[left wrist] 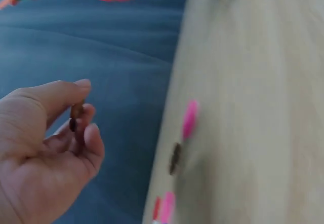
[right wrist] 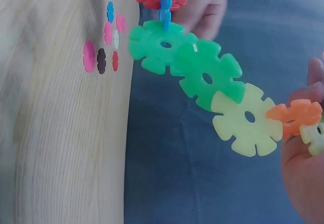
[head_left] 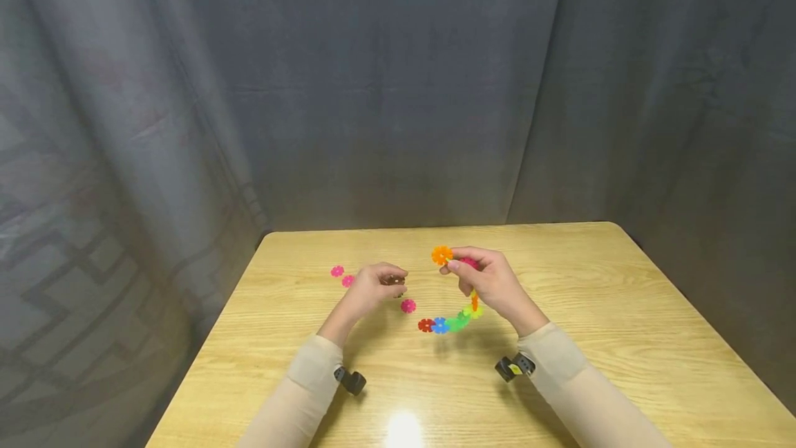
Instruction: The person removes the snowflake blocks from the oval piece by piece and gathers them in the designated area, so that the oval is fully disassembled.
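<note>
My left hand [head_left: 368, 290] is raised over the table, pinching a brown flower-shaped disc [left wrist: 76, 111] between thumb and fingers. To its right, my right hand [head_left: 497, 285] holds a curved chain of interlocking plastic flower discs. An orange disc [head_left: 442, 255] at the chain's upper end sits between the thumb and index finger, and a pink disc [head_left: 470, 263] shows behind the thumb. From that hand the chain hangs down and left through a pale yellow disc [right wrist: 248, 120], green discs [right wrist: 210, 77] and a blue disc [head_left: 440, 325] to a red disc [head_left: 425, 325]. The palm partly hides the chain.
Loose flower discs lie on the wooden table [head_left: 298, 337]: a pink disc [head_left: 337, 271] left of my left hand, another pink disc [head_left: 408, 305] close by it, plus a dark brown disc [right wrist: 102, 61] and a blue disc [right wrist: 110, 11]. Grey curtains [head_left: 398, 88] stand behind the table.
</note>
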The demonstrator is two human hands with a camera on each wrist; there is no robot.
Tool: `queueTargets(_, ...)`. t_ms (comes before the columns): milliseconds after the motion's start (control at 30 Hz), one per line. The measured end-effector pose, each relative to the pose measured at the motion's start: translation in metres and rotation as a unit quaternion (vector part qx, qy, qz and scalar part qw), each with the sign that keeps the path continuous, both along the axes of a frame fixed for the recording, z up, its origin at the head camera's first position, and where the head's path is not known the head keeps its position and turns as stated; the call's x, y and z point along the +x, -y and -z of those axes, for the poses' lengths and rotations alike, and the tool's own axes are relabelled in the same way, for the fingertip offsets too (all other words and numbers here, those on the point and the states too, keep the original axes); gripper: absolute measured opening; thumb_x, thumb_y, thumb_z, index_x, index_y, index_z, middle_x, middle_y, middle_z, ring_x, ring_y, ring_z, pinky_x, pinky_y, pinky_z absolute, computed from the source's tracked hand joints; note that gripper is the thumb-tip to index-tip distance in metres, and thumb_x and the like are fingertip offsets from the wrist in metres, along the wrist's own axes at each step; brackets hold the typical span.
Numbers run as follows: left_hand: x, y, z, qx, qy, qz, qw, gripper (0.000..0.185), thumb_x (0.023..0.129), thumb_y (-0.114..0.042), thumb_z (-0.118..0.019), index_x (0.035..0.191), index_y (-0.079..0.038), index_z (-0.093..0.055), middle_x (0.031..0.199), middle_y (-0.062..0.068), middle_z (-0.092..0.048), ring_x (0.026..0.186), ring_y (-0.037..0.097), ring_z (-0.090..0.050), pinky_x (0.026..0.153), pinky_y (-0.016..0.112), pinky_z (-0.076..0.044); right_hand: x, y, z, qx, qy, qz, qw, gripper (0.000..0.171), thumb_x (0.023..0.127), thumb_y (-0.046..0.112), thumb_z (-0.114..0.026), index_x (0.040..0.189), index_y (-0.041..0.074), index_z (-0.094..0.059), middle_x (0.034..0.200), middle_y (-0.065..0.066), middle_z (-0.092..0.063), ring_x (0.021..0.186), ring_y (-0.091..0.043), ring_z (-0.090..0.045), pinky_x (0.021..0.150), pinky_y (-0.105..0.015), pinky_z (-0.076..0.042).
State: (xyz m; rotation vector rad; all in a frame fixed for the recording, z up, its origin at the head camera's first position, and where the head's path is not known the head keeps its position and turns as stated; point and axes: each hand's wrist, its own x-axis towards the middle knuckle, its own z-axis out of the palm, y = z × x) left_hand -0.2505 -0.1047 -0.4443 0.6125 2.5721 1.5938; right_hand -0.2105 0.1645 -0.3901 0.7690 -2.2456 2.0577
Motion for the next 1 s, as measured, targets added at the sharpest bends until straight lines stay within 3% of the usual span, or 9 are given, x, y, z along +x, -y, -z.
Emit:
queueTargets(167,-0.005,0.007,0.019,-0.084,0.019,0.002,0.9963,0.028,0.086,-0.017,-0.077,0.113,-0.007,-0.073,0.104,-0.001,-0.069,0.096,0.016,-0.062,0.084,0.035,-0.051,0.000,0.000,0.000,-0.010,0.002,-0.005,1.000,0.031,0.097,0.013,-0.063,0.124,-0.004,-0.062,0.097,-0.016,-0.072,0.055,-0.015,-0.048,0.054,-0.027,-0.046)
queueTargets(300,-0.006,0.011,0.028,-0.132,0.034,0.014,0.9906,0.029,0.085,-0.011,-0.076,0.113,-0.004,-0.072,0.109,0.002,-0.069,0.097,0.016,-0.063,0.085,0.034,-0.052,-0.001,0.001,0.000,-0.014,0.001,-0.008,1.000,0.032,0.097,0.013,-0.064,0.124,-0.004,-0.062,0.096,-0.011,-0.073,0.054,-0.015,-0.048,0.053,-0.027,-0.045)
queueTargets(433,-0.007,0.012,0.035,-0.158,0.044,0.022,0.9862,0.028,0.081,-0.011,-0.080,0.109,-0.006,-0.074,0.104,0.002,-0.069,0.092,0.015,-0.063,0.081,0.031,-0.053,-0.002,0.001,0.000,-0.017,0.002,-0.011,1.000,0.032,0.096,0.013,-0.064,0.123,-0.005,-0.062,0.095,-0.009,-0.073,0.054,-0.015,-0.047,0.053,-0.027,-0.045)
queueTargets(600,-0.007,0.012,0.035,-0.172,0.039,0.026,0.9840,0.022,0.080,-0.012,-0.081,0.101,-0.008,-0.076,0.096,-0.002,-0.069,0.090,0.016,-0.063,0.080,0.033,-0.053,-0.002,0.001,0.000,-0.019,0.000,-0.010,1.000,0.032,0.096,0.012,-0.064,0.123,-0.005,-0.062,0.095,-0.007,-0.073,0.053,-0.014,-0.048,0.053,-0.025,-0.045)
queueTargets(767,-0.005,0.015,0.032,-0.166,0.046,0.021,0.9848,0.017,0.084,-0.016,-0.078,0.099,-0.009,-0.075,0.094,-0.003,-0.068,0.086,0.015,-0.062,0.076,0.034,-0.053,-0.001,0.001,0.000,-0.019,0.002,-0.011,1.000,0.032,0.096,0.011,-0.064,0.123,-0.006,-0.061,0.095,-0.009,-0.073,0.053,-0.014,-0.048,0.053,-0.026,-0.046)
queueTargets(833,-0.004,0.015,0.028,-0.142,0.050,0.020,0.9885,0.019,0.089,-0.019,-0.074,0.103,-0.007,-0.074,0.094,0.000,-0.069,0.081,0.017,-0.065,0.071,0.035,-0.053,-0.001,0.002,-0.001,-0.017,0.004,-0.012,1.000,0.032,0.096,0.010,-0.064,0.123,-0.006,-0.061,0.095,-0.011,-0.073,0.053,-0.014,-0.049,0.053,-0.026,-0.046)
queueTargets(900,-0.001,0.014,0.022,-0.109,0.052,0.017,0.9925,0.022,0.093,-0.022,-0.069,0.107,-0.005,-0.073,0.095,0.001,-0.069,0.076,0.022,-0.068,0.068,0.037,-0.054,0.000,0.002,-0.001,-0.012,0.006,-0.010,1.000,0.032,0.096,0.011,-0.065,0.123,-0.005,-0.061,0.096,-0.016,-0.072,0.054,-0.014,-0.049,0.054,-0.026,-0.047)
queueTargets(1000,0.002,0.008,0.007,-0.076,0.020,0.009,0.9968,0.025,0.096,-0.026,-0.065,0.109,-0.006,-0.073,0.095,0.000,-0.068,0.078,0.023,-0.067,0.067,0.038,-0.053,0.001,0.002,-0.001,-0.006,0.006,-0.008,1.000,0.033,0.095,0.013,-0.065,0.124,-0.003,-0.061,0.098,-0.021,-0.071,0.054,-0.015,-0.049,0.054,-0.027,-0.047)
